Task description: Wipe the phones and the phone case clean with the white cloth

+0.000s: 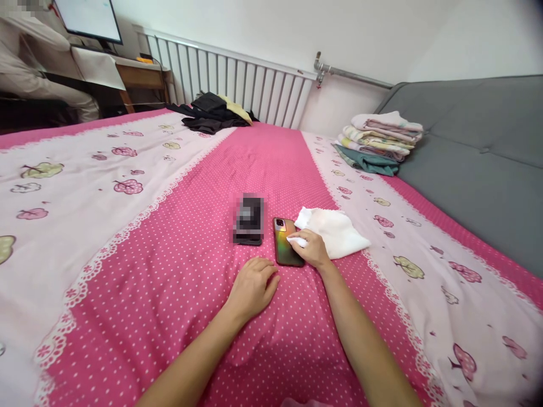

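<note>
A smartphone (282, 251) with a shiny, rainbow-tinted back lies face down on the pink dotted bedspread (190, 282), its camera block toward the far end. Over its right side, my right hand (313, 249) pinches a bunched bit of white cloth against the phone's back. A larger white cloth (343, 229) is spread just beyond and right of that hand; whether the two are one piece I cannot tell. My left hand (253, 285) rests palm down on the bedspread, fingers loosely bent, with nothing in it. Beyond it lies a dark, blurred-out rectangular object (249, 220).
Folded clothes (377, 138) are stacked at the right by the grey headboard (479, 124). Dark garments (212, 113) lie at the far edge, before a white radiator (229, 68). At far left, a person (38, 62) sits near a desk with a monitor (89, 20).
</note>
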A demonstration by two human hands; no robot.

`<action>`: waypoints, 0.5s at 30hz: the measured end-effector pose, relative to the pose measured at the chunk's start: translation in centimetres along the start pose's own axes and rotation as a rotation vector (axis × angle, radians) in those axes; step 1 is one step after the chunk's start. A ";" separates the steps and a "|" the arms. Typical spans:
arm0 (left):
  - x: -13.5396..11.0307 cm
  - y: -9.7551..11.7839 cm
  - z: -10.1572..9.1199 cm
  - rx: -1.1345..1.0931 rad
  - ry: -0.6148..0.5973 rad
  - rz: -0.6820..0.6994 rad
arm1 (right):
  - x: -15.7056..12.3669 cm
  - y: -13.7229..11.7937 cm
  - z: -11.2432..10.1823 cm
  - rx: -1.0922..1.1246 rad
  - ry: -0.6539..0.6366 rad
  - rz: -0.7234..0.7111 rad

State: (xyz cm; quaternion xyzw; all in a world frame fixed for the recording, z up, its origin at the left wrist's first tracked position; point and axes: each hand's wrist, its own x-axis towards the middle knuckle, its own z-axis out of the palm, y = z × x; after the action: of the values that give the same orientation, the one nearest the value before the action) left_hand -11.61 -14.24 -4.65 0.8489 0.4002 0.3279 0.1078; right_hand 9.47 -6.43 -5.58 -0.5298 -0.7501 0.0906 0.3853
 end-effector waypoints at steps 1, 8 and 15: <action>0.0 0.0 0.0 -0.004 0.001 -0.002 | 0.0 0.0 0.0 0.003 0.001 0.006; 0.5 -0.5 -0.3 -0.258 0.051 -0.134 | 0.1 0.3 0.2 0.038 0.023 0.046; 2.0 2.6 -5.6 -1.131 0.106 -0.539 | 0.3 1.0 0.4 0.094 0.144 0.172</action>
State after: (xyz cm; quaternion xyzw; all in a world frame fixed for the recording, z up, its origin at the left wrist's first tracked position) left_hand -12.65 -14.87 1.73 0.5126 0.3695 0.4918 0.5991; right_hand 9.83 -5.66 -6.28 -0.5785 -0.6673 0.1199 0.4535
